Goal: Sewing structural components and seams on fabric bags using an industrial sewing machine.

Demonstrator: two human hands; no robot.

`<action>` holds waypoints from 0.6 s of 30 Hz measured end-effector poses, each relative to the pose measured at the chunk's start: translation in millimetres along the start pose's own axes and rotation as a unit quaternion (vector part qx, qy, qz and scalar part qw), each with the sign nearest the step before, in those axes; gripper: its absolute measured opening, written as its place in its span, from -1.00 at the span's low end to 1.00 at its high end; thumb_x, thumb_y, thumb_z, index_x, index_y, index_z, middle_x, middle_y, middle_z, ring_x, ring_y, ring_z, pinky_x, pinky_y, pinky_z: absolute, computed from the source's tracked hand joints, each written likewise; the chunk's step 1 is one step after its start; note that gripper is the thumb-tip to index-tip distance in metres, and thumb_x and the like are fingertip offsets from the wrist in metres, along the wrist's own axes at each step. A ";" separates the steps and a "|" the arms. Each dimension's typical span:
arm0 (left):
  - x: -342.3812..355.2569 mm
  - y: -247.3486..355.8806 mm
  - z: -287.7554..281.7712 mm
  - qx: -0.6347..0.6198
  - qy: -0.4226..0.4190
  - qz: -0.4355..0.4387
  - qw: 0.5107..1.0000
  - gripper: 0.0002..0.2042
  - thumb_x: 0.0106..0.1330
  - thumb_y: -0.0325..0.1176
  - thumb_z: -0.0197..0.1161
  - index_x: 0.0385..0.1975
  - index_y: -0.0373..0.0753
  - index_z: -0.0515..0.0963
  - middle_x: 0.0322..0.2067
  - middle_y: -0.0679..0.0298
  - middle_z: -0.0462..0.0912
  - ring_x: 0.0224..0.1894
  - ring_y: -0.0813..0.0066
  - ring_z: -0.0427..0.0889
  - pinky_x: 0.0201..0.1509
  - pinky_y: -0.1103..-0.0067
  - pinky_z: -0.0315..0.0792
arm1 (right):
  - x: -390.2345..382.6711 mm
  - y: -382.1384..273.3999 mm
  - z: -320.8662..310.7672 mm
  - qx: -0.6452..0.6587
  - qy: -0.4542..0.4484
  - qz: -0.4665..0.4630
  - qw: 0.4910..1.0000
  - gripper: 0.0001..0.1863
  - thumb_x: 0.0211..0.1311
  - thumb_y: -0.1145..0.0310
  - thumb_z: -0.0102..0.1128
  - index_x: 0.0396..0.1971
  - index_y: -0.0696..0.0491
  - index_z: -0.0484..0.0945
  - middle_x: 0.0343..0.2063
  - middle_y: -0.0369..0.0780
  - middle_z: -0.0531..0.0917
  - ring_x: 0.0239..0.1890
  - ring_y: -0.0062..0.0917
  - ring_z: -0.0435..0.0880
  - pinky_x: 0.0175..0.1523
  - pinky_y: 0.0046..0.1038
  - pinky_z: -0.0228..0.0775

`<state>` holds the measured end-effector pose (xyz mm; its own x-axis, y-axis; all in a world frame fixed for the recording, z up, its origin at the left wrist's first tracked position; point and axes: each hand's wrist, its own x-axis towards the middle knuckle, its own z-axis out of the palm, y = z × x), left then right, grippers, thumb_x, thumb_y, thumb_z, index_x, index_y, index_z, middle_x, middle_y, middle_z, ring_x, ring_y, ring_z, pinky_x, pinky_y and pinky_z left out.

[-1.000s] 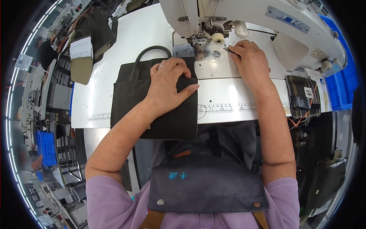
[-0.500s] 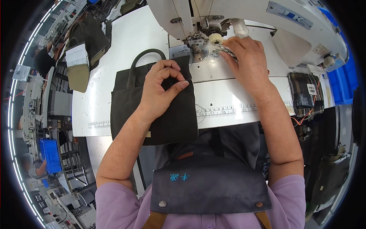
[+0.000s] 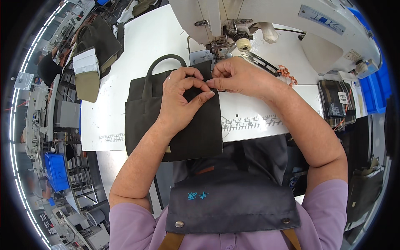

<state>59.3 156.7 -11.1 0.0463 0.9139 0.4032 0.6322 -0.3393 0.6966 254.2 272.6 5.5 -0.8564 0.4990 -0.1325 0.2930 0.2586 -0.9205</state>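
A dark olive fabric bag (image 3: 177, 129) with a looped handle (image 3: 156, 62) lies flat on the white sewing table, its upper right corner beside the sewing machine's needle area. My left hand (image 3: 181, 98) rests over the bag's upper right part, thumb and forefinger curled together; whatever they pinch is too small to make out. At the bag's right edge, my right hand (image 3: 243, 79) has its thumb and fingers pressed together close to the left fingertips. What lies between them is hidden. Black-handled thread snips (image 3: 264, 63) with an orange cord (image 3: 287, 75) lie beyond my right hand.
The white sewing machine (image 3: 266, 14) reaches across the far side. A ruler strip (image 3: 254, 124) runs along the table's near edge. Folded plaid fabric (image 3: 333, 100) sits at the right edge; more dark bag pieces (image 3: 100, 41) lie at the far left.
My right hand has put the thread snips down near the machine and moved left to the bag's edge, meeting the left hand. The left hand keeps its curled pose over the bag.
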 end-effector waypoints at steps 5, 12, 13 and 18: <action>0.0 2.0 -1.1 0.018 -0.015 -0.010 1.000 -0.83 0.06 -0.33 0.58 -0.41 -0.12 0.70 -0.13 0.38 0.58 0.01 0.35 0.54 0.20 0.34 0.28 | 1.3 -2.3 0.0 0.094 0.029 0.047 0.994 -0.67 0.35 0.14 0.40 -0.40 0.12 0.64 -0.61 -0.44 0.53 -0.57 -0.81 0.38 -0.48 -0.62 0.17; 1.2 4.2 4.4 0.082 -0.038 -0.035 0.995 -0.85 0.11 -0.27 0.54 -0.43 -0.11 0.70 0.01 0.35 0.55 0.17 0.31 0.47 0.34 0.23 0.13 | 0.3 1.5 3.2 -0.177 0.109 -0.035 0.977 -0.75 0.24 0.24 0.41 -0.42 0.13 0.65 -0.60 -0.24 0.66 -0.57 -0.53 0.57 -0.42 -0.44 0.40; 1.4 6.0 6.1 0.082 -0.038 -0.037 0.995 -0.85 0.11 -0.27 0.54 -0.43 -0.11 0.70 0.01 0.35 0.55 0.17 0.31 0.47 0.34 0.23 0.13 | -0.6 -0.6 6.7 -0.241 0.134 -0.026 0.961 -0.80 0.16 0.24 0.40 -0.44 0.07 0.69 -0.54 -0.20 0.70 -0.44 -0.39 0.67 -0.32 -0.33 0.50; 6.7 13.8 13.7 0.153 -0.052 -0.065 0.985 -0.90 0.13 -0.31 0.46 -0.47 -0.13 0.68 0.14 0.24 0.49 0.31 0.21 0.37 0.42 0.15 0.03 | -3.1 -1.7 6.6 -0.308 0.162 -0.012 0.937 -0.85 0.07 0.23 0.38 -0.47 -0.02 0.72 -0.48 -0.21 0.75 -0.29 -0.26 0.77 -0.21 -0.20 0.61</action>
<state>78.9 161.2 -6.9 0.0176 0.9684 0.2488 0.8402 -0.1492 0.5213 253.5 265.2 5.1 -0.7213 0.6859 0.0964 0.5506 0.6523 -0.5210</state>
